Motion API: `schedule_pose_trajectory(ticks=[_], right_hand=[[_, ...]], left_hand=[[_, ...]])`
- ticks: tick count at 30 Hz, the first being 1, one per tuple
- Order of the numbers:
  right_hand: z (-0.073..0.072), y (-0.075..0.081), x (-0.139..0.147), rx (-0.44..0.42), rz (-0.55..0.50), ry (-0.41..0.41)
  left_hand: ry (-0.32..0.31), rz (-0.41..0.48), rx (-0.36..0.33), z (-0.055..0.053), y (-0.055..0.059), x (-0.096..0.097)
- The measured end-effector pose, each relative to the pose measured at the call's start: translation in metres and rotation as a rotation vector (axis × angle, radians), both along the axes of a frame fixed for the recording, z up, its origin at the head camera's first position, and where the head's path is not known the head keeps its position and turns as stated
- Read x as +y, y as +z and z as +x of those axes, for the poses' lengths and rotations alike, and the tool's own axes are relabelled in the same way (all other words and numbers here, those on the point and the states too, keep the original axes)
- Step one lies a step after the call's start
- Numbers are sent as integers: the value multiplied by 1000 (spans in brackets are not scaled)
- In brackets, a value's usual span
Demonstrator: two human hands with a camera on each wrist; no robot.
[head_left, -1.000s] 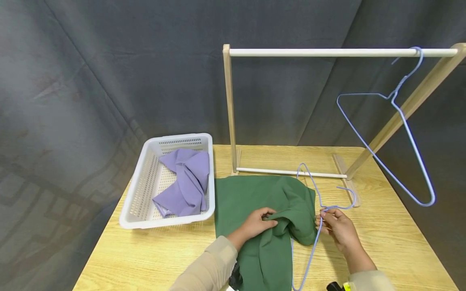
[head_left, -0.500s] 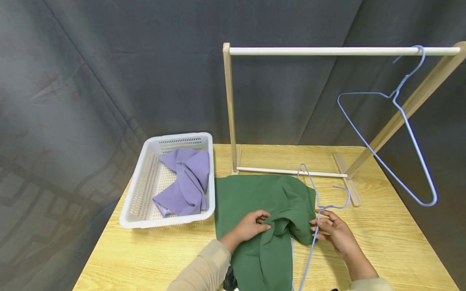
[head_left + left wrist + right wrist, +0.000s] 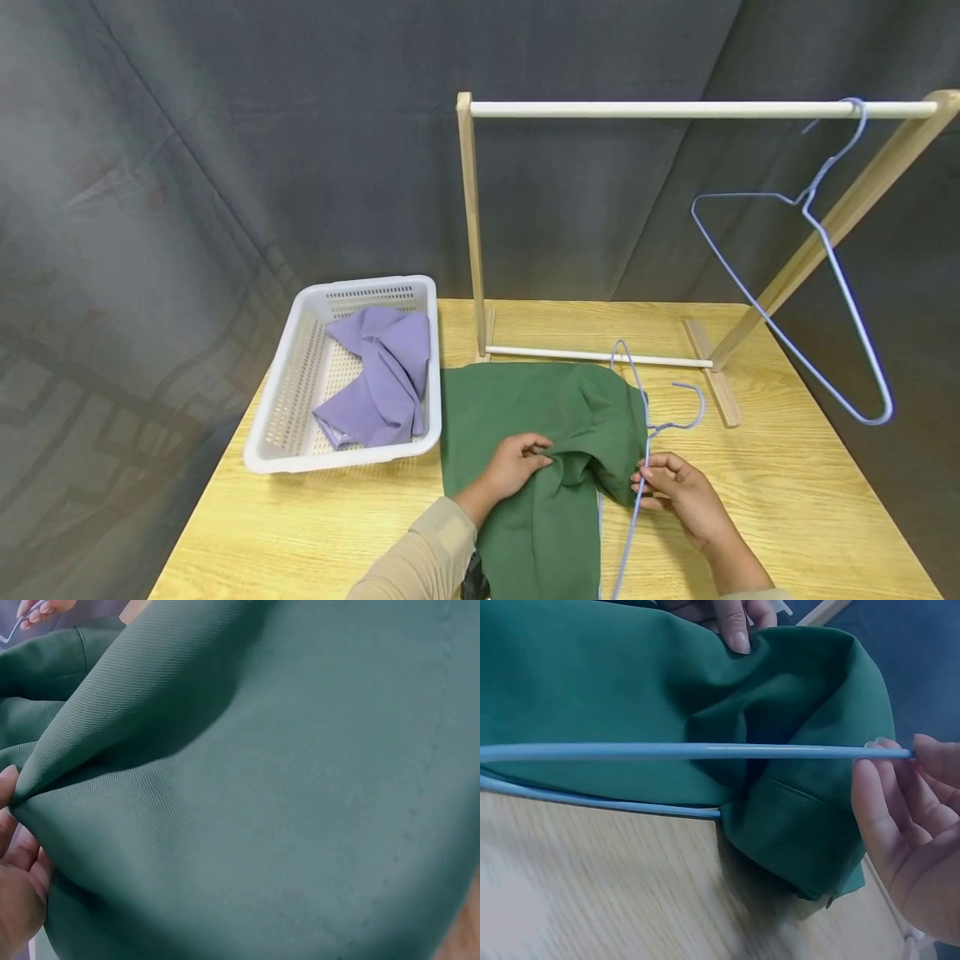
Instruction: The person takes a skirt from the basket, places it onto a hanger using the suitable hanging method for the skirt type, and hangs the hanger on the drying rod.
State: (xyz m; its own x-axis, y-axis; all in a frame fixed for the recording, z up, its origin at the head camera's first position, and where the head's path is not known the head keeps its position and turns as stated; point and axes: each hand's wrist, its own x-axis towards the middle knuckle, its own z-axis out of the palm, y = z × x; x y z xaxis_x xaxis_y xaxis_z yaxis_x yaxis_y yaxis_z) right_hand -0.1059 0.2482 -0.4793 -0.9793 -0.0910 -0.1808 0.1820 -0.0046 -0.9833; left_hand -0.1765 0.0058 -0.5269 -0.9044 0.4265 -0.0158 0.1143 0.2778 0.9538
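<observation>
A green cloth garment lies flat on the left and bunched on the right; its exact kind is unclear. My left hand pinches a fold of it between thumb and fingers, as the left wrist view also shows. A light blue wire hanger runs under and over the garment's right part, its hook pointing right. With fingertips and thumb, my right hand pinches the hanger's upper wire, close to the bunched cloth. Part of the hanger is hidden beneath the garment.
To the left, a white perforated basket holds a purple cloth. Behind the garment stands a wooden rack with a white rail. Another blue hanger hangs from its right end. All stand on a wooden table.
My right hand has moved left and slightly toward me, and the hanger's hook has shifted left with it. My left hand has drawn slightly left, still on the green garment.
</observation>
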Motion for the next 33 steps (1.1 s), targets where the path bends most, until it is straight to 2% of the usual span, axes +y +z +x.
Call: schedule_pose_trajectory(ticks=[11, 15, 22, 23, 25, 27, 29, 30, 33], right_hand=[[8, -8, -6, 88, -196, 172], [10, -11, -9, 81, -251, 203], [15, -13, -13, 51, -243, 187], [15, -13, -13, 49, -246, 190], [15, -14, -15, 52, -258, 201], [15, -19, -15, 51, -266, 220], [13, -31, -14, 44, -273, 240], [12, -38, -13, 36, -273, 247], [9, -54, -11, 14, -267, 254]], left_hand=[[55, 59, -1, -1, 3, -2], [26, 29, -28, -3, 4, -6], [-36, 12, -71, -6, 8, -15], [-42, 2, -78, -5, 13, -16], [-50, -5, -87, -5, 13, -17], [-56, -7, -92, -5, 15, -18], [-59, 4, -102, -3, 22, -18], [-63, 15, -105, -3, 21, -19], [-74, 47, -118, 1, 34, -22]])
